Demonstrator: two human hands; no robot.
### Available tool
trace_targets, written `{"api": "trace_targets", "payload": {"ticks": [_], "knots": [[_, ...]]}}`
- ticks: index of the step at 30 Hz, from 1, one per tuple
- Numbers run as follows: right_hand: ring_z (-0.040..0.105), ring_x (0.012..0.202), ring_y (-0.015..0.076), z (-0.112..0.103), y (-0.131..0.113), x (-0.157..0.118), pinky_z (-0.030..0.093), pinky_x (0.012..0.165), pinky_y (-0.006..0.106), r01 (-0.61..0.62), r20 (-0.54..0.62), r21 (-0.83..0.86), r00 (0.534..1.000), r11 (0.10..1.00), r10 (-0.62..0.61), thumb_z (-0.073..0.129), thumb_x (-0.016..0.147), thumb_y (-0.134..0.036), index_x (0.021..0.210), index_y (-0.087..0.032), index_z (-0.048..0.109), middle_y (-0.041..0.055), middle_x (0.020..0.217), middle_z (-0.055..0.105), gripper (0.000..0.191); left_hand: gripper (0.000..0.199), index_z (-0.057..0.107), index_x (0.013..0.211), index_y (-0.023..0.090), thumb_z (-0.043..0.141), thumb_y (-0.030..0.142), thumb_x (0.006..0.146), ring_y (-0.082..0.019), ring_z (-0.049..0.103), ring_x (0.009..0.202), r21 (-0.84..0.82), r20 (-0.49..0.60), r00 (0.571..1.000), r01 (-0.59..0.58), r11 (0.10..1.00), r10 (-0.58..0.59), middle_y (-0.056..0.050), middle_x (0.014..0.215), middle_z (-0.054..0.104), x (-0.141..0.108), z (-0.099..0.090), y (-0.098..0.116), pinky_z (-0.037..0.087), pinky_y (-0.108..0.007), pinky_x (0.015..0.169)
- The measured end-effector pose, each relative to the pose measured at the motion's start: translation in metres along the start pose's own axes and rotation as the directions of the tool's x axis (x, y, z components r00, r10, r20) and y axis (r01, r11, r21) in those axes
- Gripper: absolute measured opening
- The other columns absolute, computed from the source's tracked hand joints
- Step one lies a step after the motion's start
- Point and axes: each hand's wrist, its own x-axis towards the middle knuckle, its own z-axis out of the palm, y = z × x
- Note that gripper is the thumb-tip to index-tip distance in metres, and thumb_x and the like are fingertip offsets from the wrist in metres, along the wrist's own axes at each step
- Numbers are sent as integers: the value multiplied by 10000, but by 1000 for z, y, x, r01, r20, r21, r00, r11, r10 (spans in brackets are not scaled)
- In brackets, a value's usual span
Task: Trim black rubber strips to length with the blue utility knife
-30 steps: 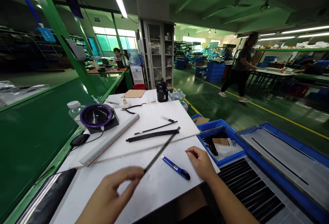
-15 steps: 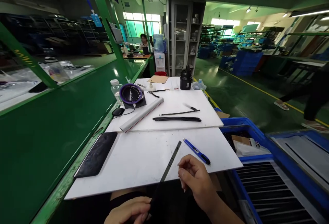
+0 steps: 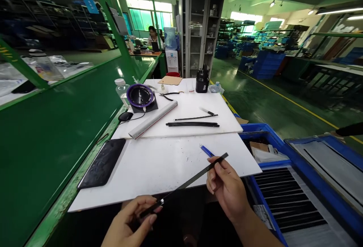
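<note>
A long dark strip [image 3: 188,182] slants up to the right between my hands, over the near edge of the white board. My left hand [image 3: 133,220] grips its lower end, beside a small shiny mark. Near the upper end, my right hand [image 3: 227,190] pinches it between thumb and fingers. Partly hidden behind the strip and my right hand lies a blue pen-like tool [image 3: 206,150]. Farther back, a bundle of black strips [image 3: 193,125] rests on the upper white board [image 3: 153,130], with a single thin strip [image 3: 195,118] and a marker [image 3: 207,111] behind it.
At the left are a black phone [image 3: 103,163], a grey bar [image 3: 154,119], a round purple-rimmed fan [image 3: 140,95] and a clear bottle [image 3: 121,90]. Pliers [image 3: 170,95] and a black flask [image 3: 202,80] stand farther back. Blue bins [image 3: 262,128] hold more strips at the right.
My right hand has closed on the strip's far end, which has swung right and flatter. My left hand has risen with its end. The view has shifted slightly.
</note>
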Motion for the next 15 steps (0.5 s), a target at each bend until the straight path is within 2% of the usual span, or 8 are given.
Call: {"api": "trace_targets", "payload": {"ticks": [2,4,6,10,13,15], "knots": [[471,510,79,-3,3,-2,380,474,214,-12,-18,16,1000,1000,12,762,848,-415,993,-203,711,-24,656,549,262,468,750,876,183,801,593,655,-276,724,829,108,-67,997,-19,994,26,-116,889,745,2,-13,1,602,-291,671],[469,513,78,-6,8,-5,384,475,215,-40,-19,32,999,999,41,759,853,-398,995,-213,710,-25,672,552,239,443,761,864,186,812,572,652,-260,727,813,126,-109,993,-33,991,47,-104,878,748,3,-21,0,603,-287,720],[474,521,77,-8,12,-8,392,479,215,-65,-25,33,998,997,66,754,860,-388,1015,-223,708,-21,700,567,230,433,763,872,186,835,544,638,-260,735,815,20,-158,987,-32,999,35,-94,868,751,1,-22,0,609,-288,735],[486,533,77,-11,15,-13,414,490,218,-91,-52,-4,994,996,91,767,855,-376,1054,-223,708,-9,746,599,258,415,765,899,182,871,480,631,-214,726,752,-230,-294,956,-60,971,-11,-60,775,741,-4,-9,4,604,-257,728],[485,529,79,-15,13,-14,420,490,222,-63,-74,-45,995,997,59,766,856,-369,1063,-218,703,-4,741,604,263,380,774,884,187,882,450,631,-179,706,703,-292,-328,945,-94,952,-8,-48,788,741,-6,0,11,597,-240,722],[500,540,87,-19,12,-15,435,503,231,-29,-78,-107,997,994,21,758,866,-375,1081,-224,691,2,749,616,271,338,779,881,200,871,436,658,-171,701,701,-287,-320,947,-138,948,41,-52,868,748,-5,0,13,600,-249,720]]}}
